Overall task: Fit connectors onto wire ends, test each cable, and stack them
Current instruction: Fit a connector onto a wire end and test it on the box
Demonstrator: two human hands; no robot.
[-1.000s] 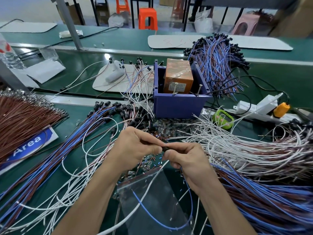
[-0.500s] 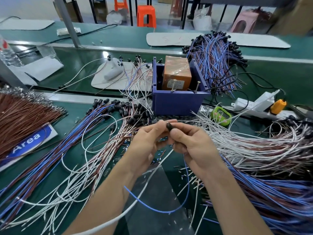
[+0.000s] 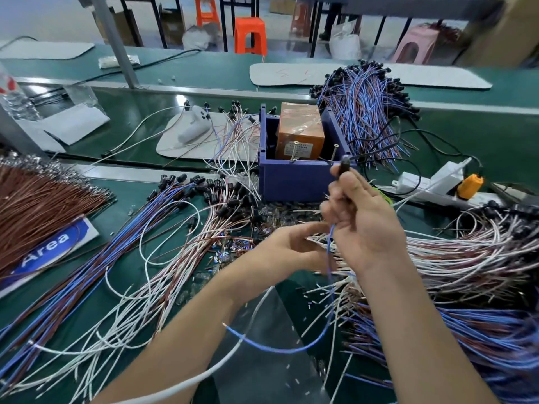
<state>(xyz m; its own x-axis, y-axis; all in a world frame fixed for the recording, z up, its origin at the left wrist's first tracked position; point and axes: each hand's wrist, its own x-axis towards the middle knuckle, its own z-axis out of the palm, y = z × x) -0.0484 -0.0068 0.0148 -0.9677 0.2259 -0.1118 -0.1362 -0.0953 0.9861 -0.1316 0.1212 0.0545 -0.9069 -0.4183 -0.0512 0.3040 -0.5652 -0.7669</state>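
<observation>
From where I stand this looks like the testing step. The person's right hand (image 3: 361, 225) is up above the green bench surface (image 3: 481, 132), fingers curled tight around a small black barrel-shaped connector (image 3: 345, 167), which pokes out of the top of the fist just in front of the purple plastic box (image 3: 294, 182). A thin blue wire (image 3: 280, 349) drops from under that hand and loops low across the bench to a bare free end. The left hand (image 3: 287, 247) sits lower and nearer the person, fingers loose and stretched towards the wire, gripping nothing that I can make out; whether a fingertip brushes the wire I can't tell.

Inside the box stands an orange wrapped block (image 3: 300, 132), and two metal pins (image 3: 335, 148) stick up at its front wall. I'd guess those are the test contacts. The next move would call for lining the connector's tip squarely on a pin, probably with the loose end brought to the other, before the cable joins the heap of blue and brown cables (image 3: 367, 112) behind the box
</observation>
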